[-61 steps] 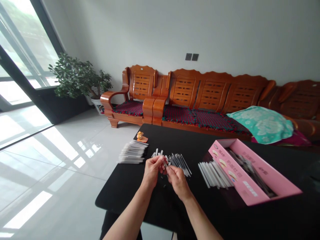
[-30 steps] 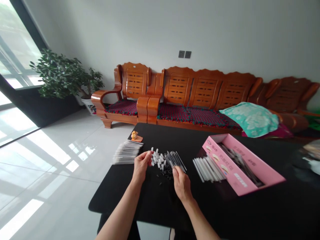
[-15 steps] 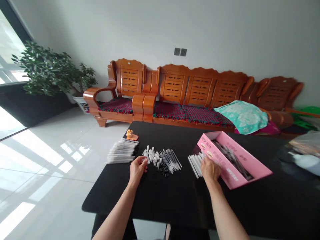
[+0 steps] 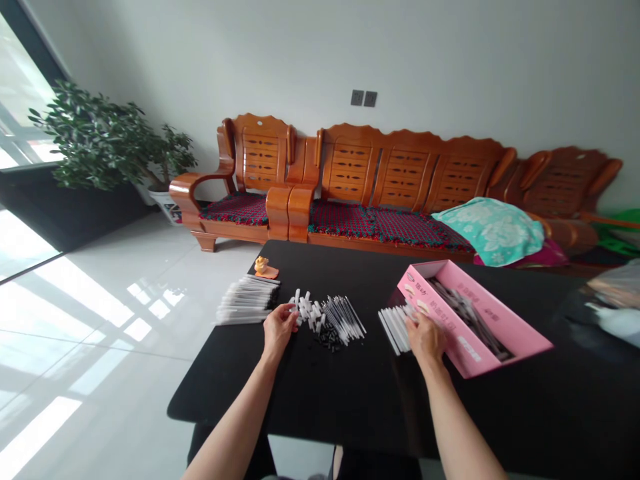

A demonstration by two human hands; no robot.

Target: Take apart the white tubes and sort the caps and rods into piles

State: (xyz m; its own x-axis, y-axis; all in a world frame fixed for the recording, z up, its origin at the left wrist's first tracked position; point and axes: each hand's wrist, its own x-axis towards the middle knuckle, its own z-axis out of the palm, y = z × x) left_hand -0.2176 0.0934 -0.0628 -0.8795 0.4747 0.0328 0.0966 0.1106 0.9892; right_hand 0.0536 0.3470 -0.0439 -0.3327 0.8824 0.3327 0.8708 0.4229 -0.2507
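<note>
My left hand (image 4: pixel 280 330) is at the near left edge of a heap of white pen caps (image 4: pixel 310 311), its thumb and fingers closed on a small white cap, partly hidden. Right of the caps lie thin pen refills (image 4: pixel 345 319) with silvery tips, and small black plugs (image 4: pixel 329 339) in front of them. My right hand (image 4: pixel 425 339) rests on the right end of a row of white pen barrels (image 4: pixel 396 328), fingers closed around one there; the fingertips are partly hidden. Left of my left hand, a stack of white pens (image 4: pixel 245 303) with dark ends lies side by side.
A pink open box (image 4: pixel 487 303) holding dark, slim pieces stands just right of my right hand. A small orange figurine (image 4: pixel 262 265) sits at the black table's (image 4: pixel 350 400) far left corner. Plastic bags (image 4: pixel 617 307) lie at the far right. A wooden sofa (image 4: pixel 380 167) stands behind.
The view has shifted slightly. My left hand stays by the caps, its fingers moved a little up and right; my right hand stays over the barrels.
</note>
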